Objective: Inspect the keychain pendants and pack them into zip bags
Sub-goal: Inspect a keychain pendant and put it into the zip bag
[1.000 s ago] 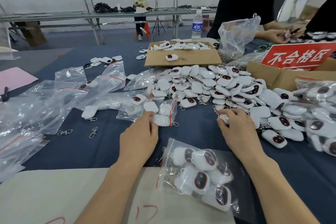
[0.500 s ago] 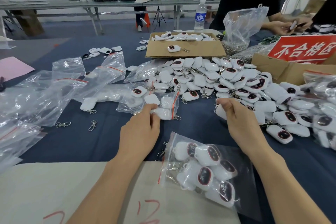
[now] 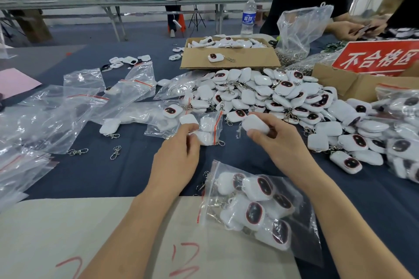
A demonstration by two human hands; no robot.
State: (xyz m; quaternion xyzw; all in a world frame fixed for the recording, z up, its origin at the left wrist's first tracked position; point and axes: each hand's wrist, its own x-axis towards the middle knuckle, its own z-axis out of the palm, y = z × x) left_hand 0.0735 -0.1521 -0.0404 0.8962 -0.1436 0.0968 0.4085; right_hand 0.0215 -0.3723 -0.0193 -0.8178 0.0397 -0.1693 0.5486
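Observation:
A big pile of white keychain pendants (image 3: pixel 283 97) with dark red-rimmed faces covers the blue table ahead and to the right. My right hand (image 3: pixel 278 142) holds one white pendant (image 3: pixel 255 124) with its plain back up, its clasp dangling below. My left hand (image 3: pixel 179 156) pinches the mouth of a small zip bag (image 3: pixel 204 129) that holds a few pendants. A filled zip bag (image 3: pixel 256 208) with several pendants lies near me between my forearms.
Empty zip bags (image 3: pixel 74 106) spread over the left of the table, with loose clasps (image 3: pixel 115 152) beside them. A cardboard box (image 3: pixel 229 56) of pendants stands behind the pile, a red-signed box (image 3: pixel 353 79) at right. Another person's hands (image 3: pixel 358 27) work at far right.
My right hand has lifted a pendant out of the pile and brought it left toward the small bag. My left hand stays at the bag's mouth.

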